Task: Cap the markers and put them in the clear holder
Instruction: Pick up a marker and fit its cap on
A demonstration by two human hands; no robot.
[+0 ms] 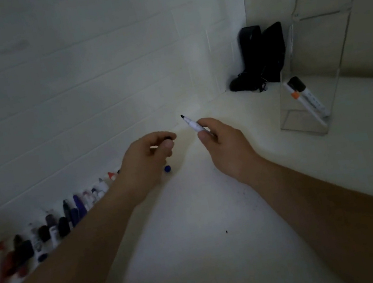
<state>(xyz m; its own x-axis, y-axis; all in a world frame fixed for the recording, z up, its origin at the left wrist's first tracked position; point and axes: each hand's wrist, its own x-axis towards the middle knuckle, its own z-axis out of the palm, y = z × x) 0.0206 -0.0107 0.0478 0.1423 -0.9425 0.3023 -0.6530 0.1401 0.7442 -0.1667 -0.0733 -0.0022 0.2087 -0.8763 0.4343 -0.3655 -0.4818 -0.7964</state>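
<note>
Pointing its bare black tip far-left, the uncapped marker sits pinched in your right hand. Your left hand, just beside it, curls around what looks like a dark cap. The clear holder stands far right, two capped markers leaning inside. Loose markers and caps line the left wall.

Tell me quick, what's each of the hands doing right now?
Left hand: closed on a small black marker cap.
Right hand: closed on an uncapped white marker with a black tip.
</note>
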